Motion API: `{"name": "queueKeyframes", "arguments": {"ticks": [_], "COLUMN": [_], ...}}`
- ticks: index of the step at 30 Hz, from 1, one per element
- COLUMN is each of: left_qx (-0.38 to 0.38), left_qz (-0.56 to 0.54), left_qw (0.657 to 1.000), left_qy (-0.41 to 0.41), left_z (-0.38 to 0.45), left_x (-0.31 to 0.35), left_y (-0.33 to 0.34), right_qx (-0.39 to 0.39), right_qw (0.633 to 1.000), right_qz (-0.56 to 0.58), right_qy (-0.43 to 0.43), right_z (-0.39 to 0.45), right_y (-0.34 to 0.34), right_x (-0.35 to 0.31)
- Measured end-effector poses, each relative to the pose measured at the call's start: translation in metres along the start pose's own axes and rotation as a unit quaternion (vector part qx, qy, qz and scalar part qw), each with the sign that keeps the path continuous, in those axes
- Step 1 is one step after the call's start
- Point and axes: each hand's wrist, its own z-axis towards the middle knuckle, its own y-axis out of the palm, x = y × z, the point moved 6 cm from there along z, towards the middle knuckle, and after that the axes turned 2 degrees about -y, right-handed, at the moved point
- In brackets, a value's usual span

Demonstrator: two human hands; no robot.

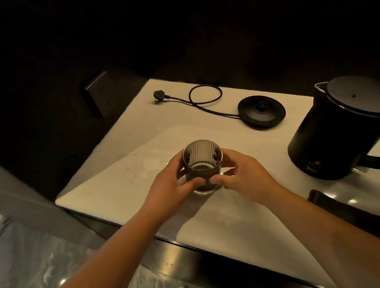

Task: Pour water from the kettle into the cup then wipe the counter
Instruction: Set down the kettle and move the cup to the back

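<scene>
Both hands, left hand (174, 180) and right hand (243, 175), wrap closed around a ribbed clear glass cup (203, 164) standing upright on the pale stone table (120, 179). To the right sits a black plastic electric kettle (346, 129); beyond lies its round black base (261, 111).

Single head-worn, wide-angle view, looking forward and steeply down from above the near edge of the pale worktop (222, 226). The cup (203, 161) lay close to the lens, just below frame centre; both forearms entered from the bottom edge toward it. Right of the cup the kettle (341, 134) was cut by the frame edge. Beyond the cup the view faced a dark wall; below-left of it, floor. No second view existed.
</scene>
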Motion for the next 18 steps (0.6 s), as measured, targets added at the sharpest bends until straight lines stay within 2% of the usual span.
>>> {"name": "queueKeyframes", "arguments": {"ticks": [9, 18], "left_qx": [-0.057, -0.092], "left_qz": [-0.008, -0.014], "left_qw": [0.997, 0.994], "left_qy": [0.043, 0.056], "left_z": [0.098, 0.191], "left_x": [0.008, 0.003], "left_y": [-0.031, -0.032], "right_qx": [0.081, 0.134], "right_qw": [0.996, 0.989], "right_qz": [-0.013, 0.013], "right_qy": [0.023, 0.067], "right_z": [0.075, 0.14], "right_y": [-0.017, -0.037], "right_x": [-0.018, 0.0]}}
